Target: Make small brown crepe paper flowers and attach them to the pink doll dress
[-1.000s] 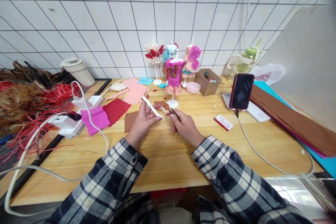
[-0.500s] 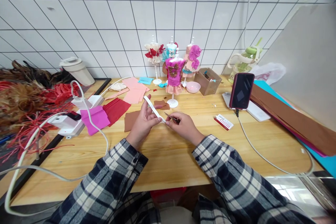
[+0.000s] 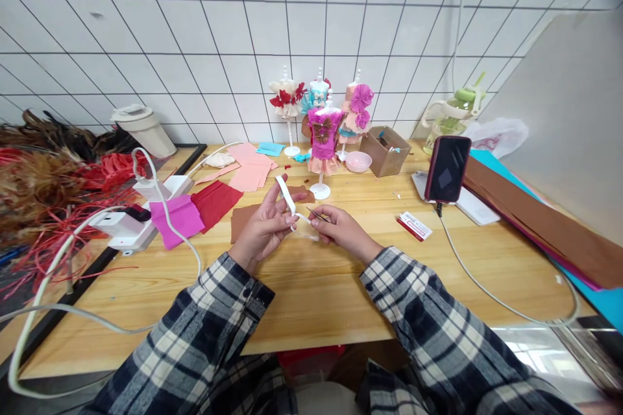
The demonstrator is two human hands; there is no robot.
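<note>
My left hand (image 3: 263,228) pinches a white strip (image 3: 287,195) that curves up from its fingertips, over the wooden table (image 3: 311,285). My right hand (image 3: 342,231) is closed close beside it, gripping the strip's lower end along with a thin dark tool (image 3: 317,213), perhaps tweezers. The two hands almost touch at their fingertips. Behind them lies a brown felt piece (image 3: 242,218). A small mannequin in a magenta dress (image 3: 322,137) stands just beyond the hands.
Red, magenta and pink sheets (image 3: 213,200) lie to the left beside white chargers (image 3: 124,228) and cables. More dressed mannequins (image 3: 287,102), a pink bowl (image 3: 358,161) and a cardboard box (image 3: 387,150) stand at the back. A propped phone (image 3: 446,168) and coloured sheets (image 3: 535,214) lie at the right.
The right hand has come in to meet the left and taken the strip's lower end. The strip has bent from a straight slant into an upward curve.
</note>
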